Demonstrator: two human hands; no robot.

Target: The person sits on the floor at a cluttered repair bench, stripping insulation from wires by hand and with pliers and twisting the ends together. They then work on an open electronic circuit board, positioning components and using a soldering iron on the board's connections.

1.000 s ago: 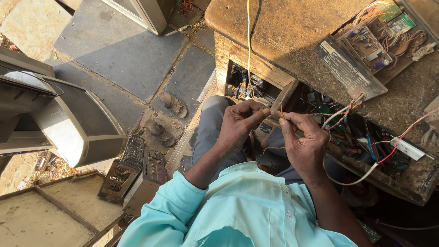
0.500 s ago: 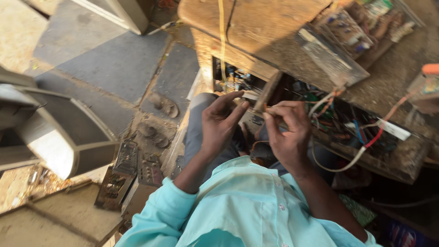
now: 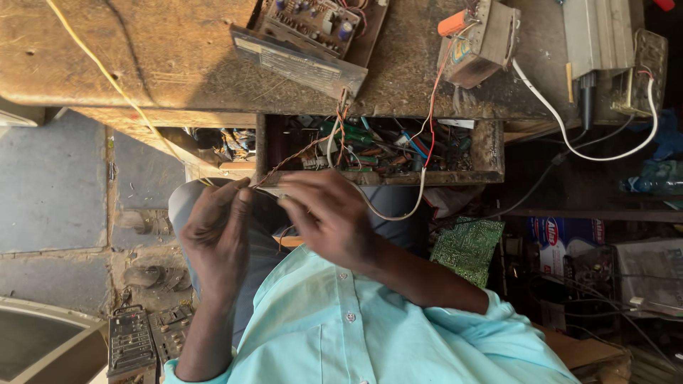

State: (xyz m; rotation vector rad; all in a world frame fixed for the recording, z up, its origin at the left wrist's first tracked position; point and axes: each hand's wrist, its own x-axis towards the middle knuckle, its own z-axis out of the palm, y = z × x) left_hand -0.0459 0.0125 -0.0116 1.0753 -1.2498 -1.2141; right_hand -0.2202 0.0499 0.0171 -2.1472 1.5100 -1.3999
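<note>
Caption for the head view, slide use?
Left hand and right hand pinch thin twisted wires before an open, parts-filled wooden bench drawer.

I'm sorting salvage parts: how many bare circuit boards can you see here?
2. A brown circuit board lies on the workbench top, above the open drawer. A green circuit board sits lower, right of the right hand. More may be hidden in the clutter.

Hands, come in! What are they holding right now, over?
Left hand pinching thin wires. Right hand blurred, fingers closed at the same wires. Wires run up to the circuit board on the bench. Open drawer behind; nothing blocking.
</note>
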